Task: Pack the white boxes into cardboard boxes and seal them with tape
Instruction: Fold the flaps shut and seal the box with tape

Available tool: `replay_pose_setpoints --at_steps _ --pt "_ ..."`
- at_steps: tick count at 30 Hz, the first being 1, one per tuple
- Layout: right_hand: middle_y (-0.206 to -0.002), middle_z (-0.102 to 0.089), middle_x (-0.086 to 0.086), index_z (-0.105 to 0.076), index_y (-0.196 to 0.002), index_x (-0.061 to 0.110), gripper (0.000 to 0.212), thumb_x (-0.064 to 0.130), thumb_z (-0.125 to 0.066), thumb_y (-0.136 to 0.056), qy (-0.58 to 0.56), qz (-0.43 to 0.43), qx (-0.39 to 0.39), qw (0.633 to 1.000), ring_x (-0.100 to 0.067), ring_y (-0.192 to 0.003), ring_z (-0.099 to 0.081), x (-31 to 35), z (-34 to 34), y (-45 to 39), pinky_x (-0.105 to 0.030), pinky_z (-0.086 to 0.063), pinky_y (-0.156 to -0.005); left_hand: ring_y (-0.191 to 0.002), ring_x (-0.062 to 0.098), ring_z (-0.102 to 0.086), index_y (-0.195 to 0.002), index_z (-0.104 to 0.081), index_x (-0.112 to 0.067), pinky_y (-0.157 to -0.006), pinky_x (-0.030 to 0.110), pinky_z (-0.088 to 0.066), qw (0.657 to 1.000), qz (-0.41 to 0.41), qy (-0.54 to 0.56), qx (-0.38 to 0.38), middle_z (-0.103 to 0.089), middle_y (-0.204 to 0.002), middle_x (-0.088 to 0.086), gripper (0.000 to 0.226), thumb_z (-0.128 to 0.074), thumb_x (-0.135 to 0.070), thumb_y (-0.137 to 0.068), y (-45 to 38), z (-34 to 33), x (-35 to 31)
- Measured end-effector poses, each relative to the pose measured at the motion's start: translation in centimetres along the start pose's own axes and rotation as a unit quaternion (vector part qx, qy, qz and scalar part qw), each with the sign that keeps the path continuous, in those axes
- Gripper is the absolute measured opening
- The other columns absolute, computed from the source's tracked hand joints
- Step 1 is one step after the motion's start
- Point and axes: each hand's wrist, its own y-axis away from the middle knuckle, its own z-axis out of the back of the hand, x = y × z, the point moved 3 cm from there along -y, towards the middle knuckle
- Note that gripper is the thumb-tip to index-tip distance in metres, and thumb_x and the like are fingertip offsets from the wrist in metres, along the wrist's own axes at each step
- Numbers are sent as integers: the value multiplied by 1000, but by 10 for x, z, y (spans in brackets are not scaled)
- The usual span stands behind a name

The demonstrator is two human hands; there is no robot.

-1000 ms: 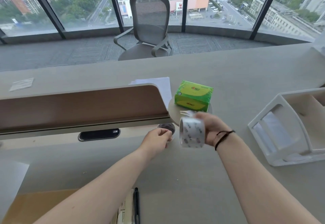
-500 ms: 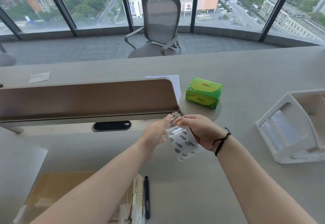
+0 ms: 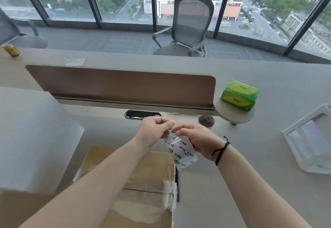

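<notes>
We hold the tape roll up over the desk, just above the far right corner of the cardboard box. Our right hand is curled around the roll from the right, fingers closed on its side, so the printed face turns toward us. Our left hand comes in from the other side, thumb and forefinger pinched together at the top of the roll. We judge it is picking for the loose end of the tape; whether it has the end yet, we cannot tell, the spot is too small and blurred.

Below our forearms the cardboard box lies with its flaps down, old scraps of tape clinging along its right edge. A seam runs across the top, and that is likely where the strip goes. Keeping the roll close over the box makes sense: once the end peels free, it is a short drop to the flaps.

To our left stands 1 large white box, beside the cardboard one and partly over it in this view. We cannot see inside the cardboard box, so what is packed stays unknown.

A dark pen lies along the box's right edge. Farther right sits a white rack, and a green tissue pack rests on the small round shelf beyond our hands, well clear of the work.

Next comes the sealing, we reckon, and the fiddly part is getting that end up cleanly.
</notes>
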Motion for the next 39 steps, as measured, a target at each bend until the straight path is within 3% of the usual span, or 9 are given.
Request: replay_pose_setpoints --at_steps 6,10,16,20,24,30,32,36,39 --pt "-93 -74 -3 -72 -109 20 17 17 -61 -96 -3 22 15 1000 -18 -80 -68 3 -67 4 -32 -56 -74 -57 12 -59 -84 -76 -5 -63 23 -57 1000 -11 -1 -24 -68 -69 5 7 -77 -11 -88 31 65 -1" --pt "-111 -74 -3 -60 -125 34 33 40 -65 -93 38 27 2 999 -22 -102 -70 -9 -111 -3 -43 -54 -93 -54 12 -57 -79 -76 -6 -59 22 -55 998 -9 34 -57 -65 -62 3 11 -76 -10 -89 55 110 11" --pt "-86 -74 0 -66 -98 17 18 34 -69 -93 102 107 12 989 -9 -74 -67 -17 -176 0 -31 -54 -74 -56 20 -56 -74 -78 -7 -66 33 -55 980 41 140 -136 -64 -63 11 12 -78 -10 -86 84 182 46" --pt "-59 -49 9 -54 -64 17 37 38 -74 -88 186 129 67 972 -10 -55 -40 -16 -212 -6 -24 -35 -54 -52 17 -56 -71 -74 -8 -60 28 -54 958 75 219 -169 -62 -63 8 16 -76 -8 -87 100 219 67" --pt "-66 -44 -4 -49 -68 10 51 55 -66 -84 152 158 80 972 -17 -61 -38 0 -241 -9 -29 -30 -54 -45 11 -55 -83 -70 -3 -49 21 -52 929 96 308 -182 -62 -59 3 8 -70 -5 -91 111 244 82" --pt "-60 -45 -3 -50 -66 14 42 45 -67 -89 262 149 13 953 -16 -53 -45 17 -271 -20 -31 -38 -53 -49 12 -55 -91 -70 0 -51 21 -49 913 100 328 -219 -62 -62 4 7 -70 -7 -91 126 253 115" --pt "-57 -46 0 -47 -62 17 44 50 -65 -85 338 133 -19 931 -17 -51 -44 23 -280 -23 -30 -39 -51 -49 12 -53 -87 -69 -1 -51 21 -50 899 104 348 -244 -60 -62 6 6 -70 -5 -91 129 250 127" --pt "-49 -51 4 -41 -56 14 51 54 -56 -84 546 96 -59 830 -19 -51 -48 20 -286 -27 -27 -35 -49 -45 11 -51 -86 -69 -2 -55 24 -53 871 105 373 -302 -58 -59 2 5 -71 -4 -91 127 271 145" --pt "-37 -41 8 -36 -51 16 59 59 -64 -81 482 59 1 874 -13 -41 -39 6 -278 -33 -26 -31 -48 -48 9 -55 -87 -71 -3 -55 23 -53 890 109 340 -282 -62 -66 3 4 -73 -6 -90 123 284 152"
